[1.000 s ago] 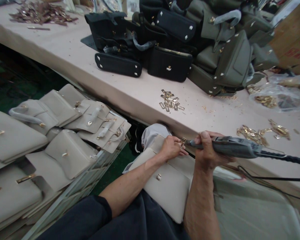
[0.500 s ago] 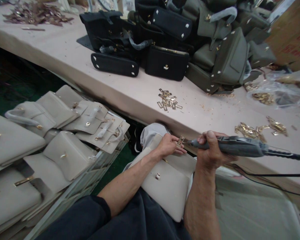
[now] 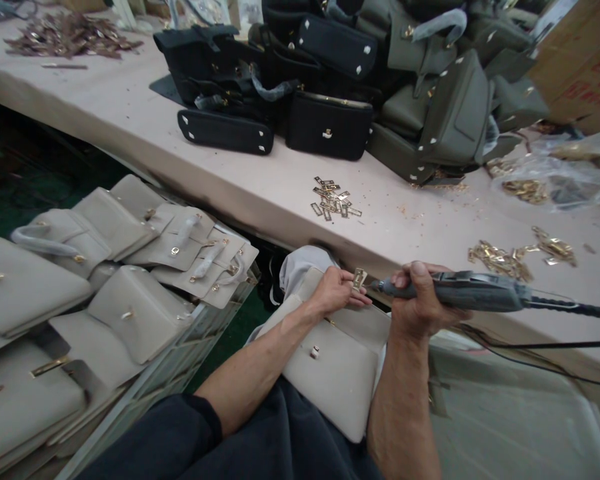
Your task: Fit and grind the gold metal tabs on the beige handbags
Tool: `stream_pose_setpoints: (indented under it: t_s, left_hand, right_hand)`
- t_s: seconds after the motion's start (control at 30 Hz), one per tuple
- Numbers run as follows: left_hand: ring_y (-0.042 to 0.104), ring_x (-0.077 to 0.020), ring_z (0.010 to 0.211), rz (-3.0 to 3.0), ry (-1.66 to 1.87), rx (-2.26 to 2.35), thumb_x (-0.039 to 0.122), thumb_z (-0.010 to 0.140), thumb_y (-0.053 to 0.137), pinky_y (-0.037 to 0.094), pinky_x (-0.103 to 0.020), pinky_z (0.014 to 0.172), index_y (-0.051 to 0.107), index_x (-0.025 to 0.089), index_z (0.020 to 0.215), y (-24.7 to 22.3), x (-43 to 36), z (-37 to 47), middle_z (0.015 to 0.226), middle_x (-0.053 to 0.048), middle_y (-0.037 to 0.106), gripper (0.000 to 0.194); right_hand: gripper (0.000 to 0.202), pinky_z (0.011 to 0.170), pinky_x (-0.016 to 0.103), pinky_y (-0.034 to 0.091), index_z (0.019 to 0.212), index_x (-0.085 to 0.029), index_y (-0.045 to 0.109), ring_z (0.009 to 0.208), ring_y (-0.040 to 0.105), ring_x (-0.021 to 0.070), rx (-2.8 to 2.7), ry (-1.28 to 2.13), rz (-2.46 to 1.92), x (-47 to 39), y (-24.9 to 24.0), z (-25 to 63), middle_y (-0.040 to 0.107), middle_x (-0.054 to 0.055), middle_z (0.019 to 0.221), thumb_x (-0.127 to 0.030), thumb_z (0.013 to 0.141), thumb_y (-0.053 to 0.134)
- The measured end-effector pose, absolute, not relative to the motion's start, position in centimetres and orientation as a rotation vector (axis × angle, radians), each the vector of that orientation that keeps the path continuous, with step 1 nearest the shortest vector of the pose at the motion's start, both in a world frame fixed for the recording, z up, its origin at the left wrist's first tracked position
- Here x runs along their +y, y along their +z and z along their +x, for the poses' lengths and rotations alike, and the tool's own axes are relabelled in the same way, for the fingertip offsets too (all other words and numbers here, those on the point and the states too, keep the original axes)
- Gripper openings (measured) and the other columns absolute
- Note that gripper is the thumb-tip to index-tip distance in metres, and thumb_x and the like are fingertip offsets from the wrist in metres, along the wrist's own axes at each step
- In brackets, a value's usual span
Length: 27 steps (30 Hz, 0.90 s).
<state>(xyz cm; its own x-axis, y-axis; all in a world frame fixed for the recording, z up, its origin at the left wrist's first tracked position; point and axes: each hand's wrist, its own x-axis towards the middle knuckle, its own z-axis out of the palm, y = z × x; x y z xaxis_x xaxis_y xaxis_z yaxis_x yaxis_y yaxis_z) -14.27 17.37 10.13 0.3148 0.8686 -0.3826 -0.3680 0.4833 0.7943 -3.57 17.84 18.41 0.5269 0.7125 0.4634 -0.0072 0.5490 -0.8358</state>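
A light grey handbag (image 3: 337, 383) lies across my lap with its flap raised and a small turn lock (image 3: 315, 352) on its front. My left hand (image 3: 333, 291) pinches a gold metal plate (image 3: 359, 278) at the flap's edge, fingers closed behind it. In my right hand (image 3: 420, 303) is a grey electric screwdriver (image 3: 480, 291), held level and wrapped by the fingers. Its tip points left and meets or nearly meets the plate; the exact contact is too small to tell.
Light grey handbags (image 3: 135, 313) fill a crate (image 3: 215, 347) at left. Black bags (image 3: 330, 123) and olive bags (image 3: 455, 113) are heaped on the table (image 3: 260, 193). Loose gold plates (image 3: 334, 199) and gold fittings (image 3: 500, 260) lie nearer. The screwdriver's cable (image 3: 580, 307) runs right.
The gold plate has tilted slightly more upright in my left fingers. The screwdriver tip has shifted a little. Otherwise both hands and the bag stay nearly where they were.
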Motion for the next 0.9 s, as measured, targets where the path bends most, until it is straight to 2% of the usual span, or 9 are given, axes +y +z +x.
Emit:
stream_pose_setpoints:
  t_s: [0.23,0.5,0.6,0.67,0.77,0.83,0.9]
  left_hand:
    - [0.078,-0.0212,0.065,0.75,0.924,1.022,0.008,0.089,0.052,0.061,-0.021,0.057,0.067,0.008,0.078,10.0,17.0,-13.5,0.067,-0.012,0.073,0.019]
    - [0.077,-0.0198,0.064,0.741,0.986,0.989,0.027,0.095,0.062,0.061,-0.023,0.058,0.067,0.009,0.083,9.4,16.8,-13.1,0.079,-0.012,0.074,0.022]
    - [0.076,-0.0182,0.063,0.789,1.01,1.03,0.031,0.095,0.062,0.057,-0.021,0.053,0.066,0.012,0.088,9.5,16.5,-13.0,0.082,-0.008,0.074,0.02]
    - [0.074,-0.0169,0.059,0.925,1.023,1.117,0.03,0.097,0.059,0.053,-0.019,0.052,0.064,0.016,0.084,9.7,16.2,-13.0,0.071,-0.003,0.07,0.02]
    - [0.07,-0.0176,0.057,1.246,1.029,1.31,0.027,0.099,0.055,0.052,-0.022,0.061,0.062,0.021,0.079,10.3,15.6,-12.8,0.056,0.0,0.061,0.022]
    - [0.072,-0.0221,0.068,1.442,1.025,1.444,0.024,0.099,0.055,0.053,-0.027,0.072,0.063,0.022,0.085,10.7,15.3,-12.5,0.064,-0.004,0.066,0.016]
    - [0.073,-0.028,0.082,1.572,0.996,1.545,0.022,0.098,0.055,0.053,-0.032,0.081,0.064,0.02,0.095,11.0,15.2,-12.0,0.081,-0.011,0.072,0.01]
  right_hand:
    - [0.021,0.043,0.026,0.046,0.068,-0.017,0.059,0.043,0.05,0.0099,-0.83,0.519,-0.894,18.2,19.2,-2.8,0.059,-0.003,0.06,-0.023,0.077,0.077]
    - [0.023,0.043,0.025,0.045,0.068,-0.018,0.054,0.043,0.049,0.0093,-0.729,0.532,-0.894,18.7,19.6,-1.5,0.062,-0.003,0.064,-0.024,0.074,0.076]
    - [0.025,0.043,0.025,0.046,0.069,-0.019,0.054,0.043,0.049,0.0089,-0.717,0.542,-0.924,18.7,19.4,-1.4,0.062,-0.003,0.065,-0.026,0.073,0.077]
    - [0.025,0.043,0.025,0.046,0.069,-0.018,0.053,0.044,0.049,0.0089,-0.713,0.533,-0.926,18.7,19.2,-1.3,0.062,-0.003,0.065,-0.026,0.074,0.077]
    - [0.025,0.044,0.026,0.046,0.069,-0.018,0.054,0.044,0.049,0.0094,-0.704,0.511,-0.907,18.7,19.1,-1.3,0.062,-0.003,0.065,-0.025,0.075,0.077]
    - [0.024,0.044,0.026,0.045,0.069,-0.018,0.054,0.044,0.049,0.0096,-0.69,0.517,-0.894,18.7,19.2,-1.3,0.062,-0.002,0.065,-0.023,0.076,0.077]
    - [0.025,0.044,0.026,0.046,0.07,-0.018,0.053,0.045,0.05,0.0095,-0.684,0.531,-0.893,18.6,19.4,-1.2,0.061,-0.002,0.065,-0.023,0.076,0.077]
